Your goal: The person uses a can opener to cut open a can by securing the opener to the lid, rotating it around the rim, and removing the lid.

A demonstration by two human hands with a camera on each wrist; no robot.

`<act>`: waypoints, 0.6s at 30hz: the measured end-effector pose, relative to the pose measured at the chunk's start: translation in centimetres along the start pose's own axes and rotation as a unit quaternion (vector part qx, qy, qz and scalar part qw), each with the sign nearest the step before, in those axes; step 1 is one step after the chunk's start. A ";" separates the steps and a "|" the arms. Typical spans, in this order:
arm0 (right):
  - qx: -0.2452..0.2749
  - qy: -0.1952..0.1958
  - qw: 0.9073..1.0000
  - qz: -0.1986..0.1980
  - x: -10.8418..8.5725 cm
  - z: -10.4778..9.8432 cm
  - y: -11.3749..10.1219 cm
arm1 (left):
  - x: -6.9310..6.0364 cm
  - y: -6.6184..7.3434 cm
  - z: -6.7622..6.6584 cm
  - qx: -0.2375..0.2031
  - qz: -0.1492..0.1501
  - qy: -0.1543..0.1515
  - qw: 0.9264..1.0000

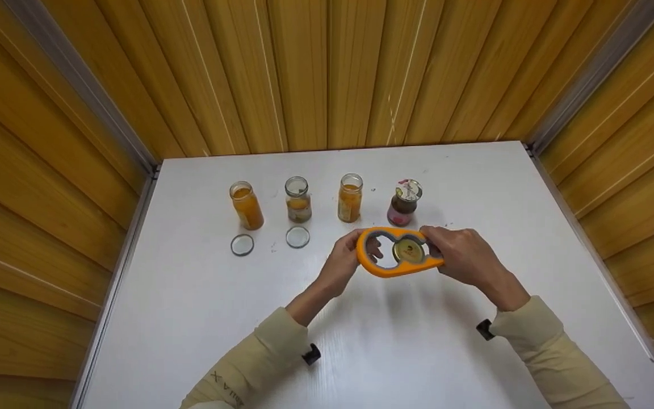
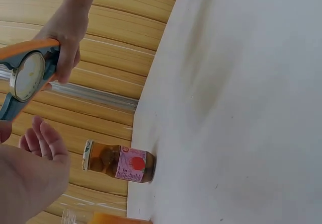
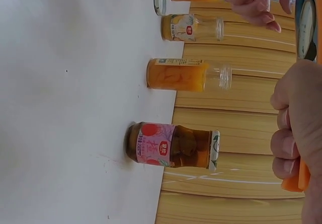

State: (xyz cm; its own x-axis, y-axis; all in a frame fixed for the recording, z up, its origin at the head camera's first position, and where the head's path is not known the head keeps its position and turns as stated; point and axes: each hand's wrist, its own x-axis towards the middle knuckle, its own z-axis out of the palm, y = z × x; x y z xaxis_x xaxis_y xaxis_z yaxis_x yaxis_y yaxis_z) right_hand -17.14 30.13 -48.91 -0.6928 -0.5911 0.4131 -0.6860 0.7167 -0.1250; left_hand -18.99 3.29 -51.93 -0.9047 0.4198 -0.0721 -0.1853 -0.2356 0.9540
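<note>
An orange jar opener with a grey inner lining is held above the white table. A gold lid sits in its narrower opening. My right hand grips the handle end, fingers curled round it in the right wrist view. My left hand holds the rounded end at the thumb, while its other fingers extend loosely below. Behind the opener stands a jar with a pink label, dark round contents and a patterned white lid on top.
Three lidless glass jars stand in a row: a left orange-filled jar, a partly filled jar and another orange-filled jar. Two removed lids, a left lid and a right lid, lie before them. Wood-look panels enclose the table.
</note>
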 end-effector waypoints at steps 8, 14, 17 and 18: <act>0.006 0.005 1.000 -0.012 0.1 0.5 -0.7 | -1.1 -0.5 0.1 -0.012 -0.010 -0.088 0.996; 0.011 0.004 1.000 -0.015 -0.3 1.6 -1.2 | -1.7 -1.4 -0.1 -0.044 -0.018 -0.101 0.994; 0.013 -0.002 1.000 -0.015 -0.3 2.0 -1.4 | -2.2 -1.8 -0.2 -0.051 -0.026 -0.090 0.994; 0.013 -0.004 1.000 -0.014 -0.3 2.1 -1.5 | -2.4 -1.8 -0.2 -0.049 -0.029 -0.087 0.995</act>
State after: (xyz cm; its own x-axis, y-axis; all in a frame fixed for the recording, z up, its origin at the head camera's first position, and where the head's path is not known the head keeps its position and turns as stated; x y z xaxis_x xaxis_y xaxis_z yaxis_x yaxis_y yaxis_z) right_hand -16.36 28.44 -50.74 -0.6746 -0.6137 0.4102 -0.7107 0.6902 -0.1360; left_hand -16.59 2.56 -53.58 -0.8136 0.5776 -0.0662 -0.2791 -0.2880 0.9161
